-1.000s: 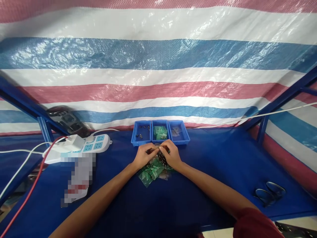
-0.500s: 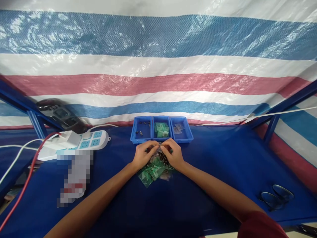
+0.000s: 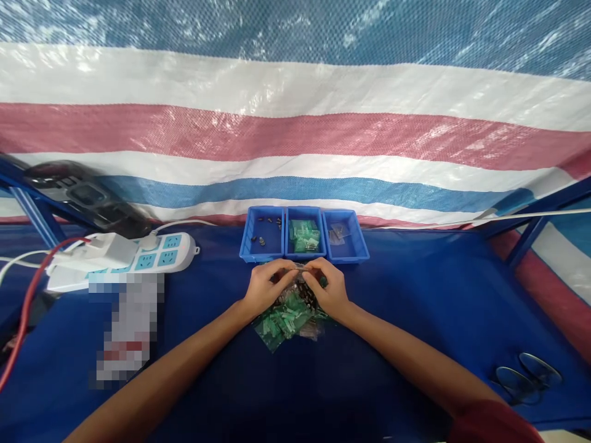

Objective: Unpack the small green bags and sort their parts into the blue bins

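My left hand (image 3: 270, 284) and my right hand (image 3: 329, 284) meet fingertip to fingertip just in front of the blue bins. Both are closed in a pinch on a small clear plastic bag (image 3: 301, 267), mostly covered by the fingers; its contents are too small to tell. Under the hands lies a pile with green pieces in a clear bag (image 3: 282, 321), small dark metal parts (image 3: 308, 296) and more clear bags (image 3: 311, 331). The hands partly cover this pile.
Three joined blue bins hold several small metal parts (image 3: 261, 241), green bagged pieces (image 3: 305, 235) and small clear bags (image 3: 338, 232). A white power strip (image 3: 170, 253) with cables lies left, a blurred-out item (image 3: 132, 332) before it. Glasses (image 3: 526, 378) lie at right.
The view has tilted down slightly, so the bins and table look nearer. Both hands keep their pinch on the small bag above the pile, with hardly any movement.
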The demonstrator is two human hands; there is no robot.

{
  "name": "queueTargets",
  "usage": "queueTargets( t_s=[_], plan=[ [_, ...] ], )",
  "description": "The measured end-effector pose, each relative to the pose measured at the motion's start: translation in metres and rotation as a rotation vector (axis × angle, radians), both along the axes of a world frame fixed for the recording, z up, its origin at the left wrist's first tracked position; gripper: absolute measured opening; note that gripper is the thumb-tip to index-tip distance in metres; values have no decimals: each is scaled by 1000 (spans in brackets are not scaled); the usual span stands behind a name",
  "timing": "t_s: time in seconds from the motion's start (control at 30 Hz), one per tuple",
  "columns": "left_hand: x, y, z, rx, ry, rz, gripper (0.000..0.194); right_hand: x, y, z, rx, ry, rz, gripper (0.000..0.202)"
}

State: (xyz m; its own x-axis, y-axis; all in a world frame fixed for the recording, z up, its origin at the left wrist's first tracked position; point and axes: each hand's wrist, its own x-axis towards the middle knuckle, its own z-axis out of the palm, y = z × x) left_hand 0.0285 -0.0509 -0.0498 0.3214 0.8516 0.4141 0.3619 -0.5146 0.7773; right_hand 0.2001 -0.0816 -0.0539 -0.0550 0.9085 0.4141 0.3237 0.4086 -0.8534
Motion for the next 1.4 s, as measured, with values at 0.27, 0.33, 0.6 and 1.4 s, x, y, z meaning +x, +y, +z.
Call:
queueTargets(
  t_s=[0.27,0.33,0.6,1.4],
  plan=[
    [-1,-2,0,30,-3,-68,16,-3,-1,0,77,-21,4,17],
    [-1,-2,0,55,19,-62,15,-4,-1,0,92,-20,-19,18],
    [-1,-6,8,156,68,-54,17,-3,-1,-1,143,-9,-43,20],
    [0,-5,6,191,66,-62,19,-1,-1,2,139,-17,14,24]
  ],
)
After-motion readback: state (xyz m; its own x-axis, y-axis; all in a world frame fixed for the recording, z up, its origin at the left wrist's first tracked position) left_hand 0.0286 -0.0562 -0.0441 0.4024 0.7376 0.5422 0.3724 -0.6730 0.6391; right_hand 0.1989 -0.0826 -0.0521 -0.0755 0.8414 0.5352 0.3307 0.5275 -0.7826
